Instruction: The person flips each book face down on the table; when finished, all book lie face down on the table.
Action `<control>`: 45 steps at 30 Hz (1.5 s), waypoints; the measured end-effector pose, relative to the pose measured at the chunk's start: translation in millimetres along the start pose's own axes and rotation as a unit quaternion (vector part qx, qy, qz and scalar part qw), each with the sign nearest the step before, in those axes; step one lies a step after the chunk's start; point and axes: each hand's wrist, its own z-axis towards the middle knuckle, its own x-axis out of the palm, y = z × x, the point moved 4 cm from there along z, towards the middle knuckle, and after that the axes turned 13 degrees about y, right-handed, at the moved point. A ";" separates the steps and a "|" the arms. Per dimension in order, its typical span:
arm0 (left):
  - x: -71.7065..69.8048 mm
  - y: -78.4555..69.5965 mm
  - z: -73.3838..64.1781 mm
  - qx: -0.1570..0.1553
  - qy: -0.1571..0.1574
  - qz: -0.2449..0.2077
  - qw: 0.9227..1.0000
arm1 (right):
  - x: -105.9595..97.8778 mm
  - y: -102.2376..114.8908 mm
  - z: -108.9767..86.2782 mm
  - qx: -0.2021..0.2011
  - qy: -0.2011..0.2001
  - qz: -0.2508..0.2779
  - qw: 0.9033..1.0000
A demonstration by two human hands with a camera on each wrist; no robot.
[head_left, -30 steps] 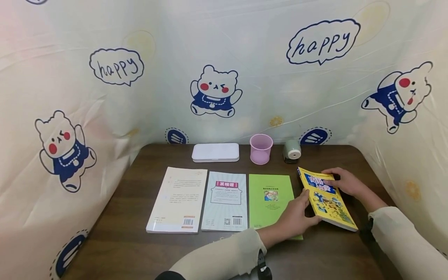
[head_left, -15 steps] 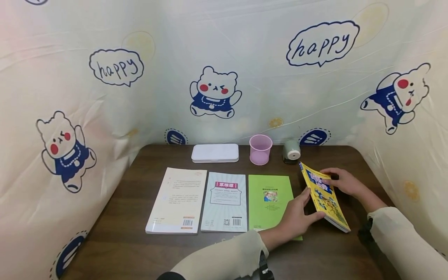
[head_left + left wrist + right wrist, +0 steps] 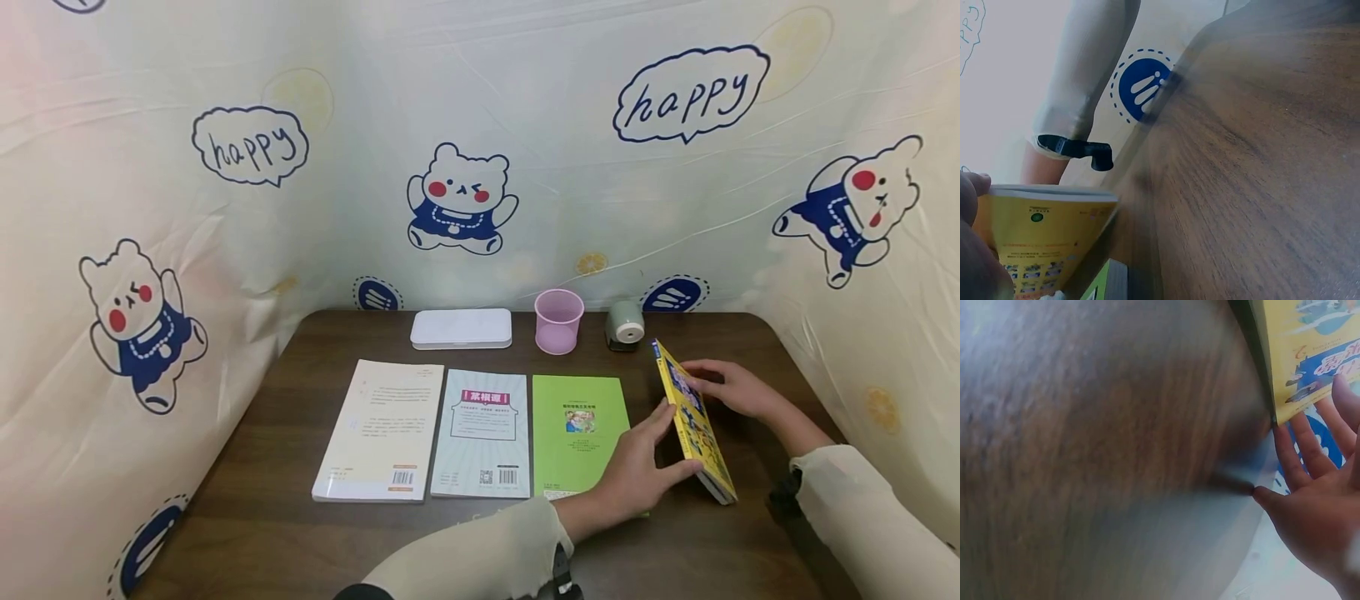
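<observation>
Between both hands a yellow book (image 3: 699,425) with a blue title panel stands tilted steeply at the table's right side, its left long edge raised. My left hand (image 3: 633,467) grips it from the left, fingertips near the raised edge and thumb at the near end. At its far right part, my right hand (image 3: 738,393) holds the book; the right wrist view has the thumb over the front cover (image 3: 1329,337) and the other fingers at the top edge. In the left wrist view the yellow back cover (image 3: 1041,228) shows. A green book (image 3: 577,408) lies partly under my left forearm.
Left of the green book lie a pale blue book (image 3: 480,425) and a cream book (image 3: 386,425), both flat. Along the back stand a white case (image 3: 461,328), a pink cup (image 3: 558,323) and a grey-green pencil sharpener (image 3: 625,323). Printed cloth (image 3: 337,208) encloses the table.
The yellow book has been tipped up from a shallow slant to nearly upright, so its cover looks narrower. Its near end has shifted left. My hands have stayed on it, moving little.
</observation>
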 end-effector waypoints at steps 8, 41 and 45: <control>-1.5 -6.8 -3.4 0.025 -0.004 0.056 0.998 | 0.4 13.4 1.5 -0.036 -0.012 0.009 0.999; -5.3 -25.2 -14.1 0.046 0.003 0.132 0.990 | -7.1 64.7 2.7 -0.100 -0.011 0.232 0.967; -2.5 -22.3 -12.3 0.050 0.010 0.145 0.988 | -7.7 60.8 2.0 -0.106 -0.014 0.244 0.964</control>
